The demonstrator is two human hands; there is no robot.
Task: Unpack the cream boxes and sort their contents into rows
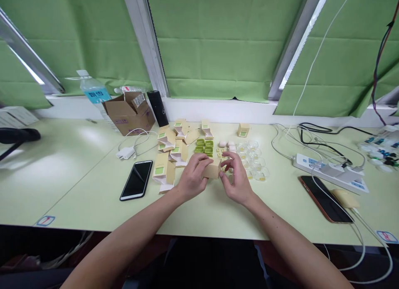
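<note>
A small tan cardboard box (pixel 212 170) is held level above the near middle of the table. My left hand (pixel 193 177) is closed around its left part, thumb below and fingers over the top. At the box's right end, my right hand (pixel 236 179) has its thumb and curled fingers on the end flap. Just behind the hands sit several green square cups (pixel 204 143). Pale pink-white pieces (pixel 231 146) and tiny yellowish parts (pixel 219 152) lie beside them. Clear plastic domes with yellow bits (pixel 258 164) are grouped near my right hand.
Several open tan boxes (pixel 164 168) stand on the left; one closed box (pixel 243 130) is farther back. A phone (pixel 136 180), charger (pixel 126 153), carton (pixel 129 114), black cylinder (pixel 157 108) and water bottle (pixel 93 89) lie leftward. Rightward are a power strip (pixel 330 172), another phone (pixel 326 199) and cables.
</note>
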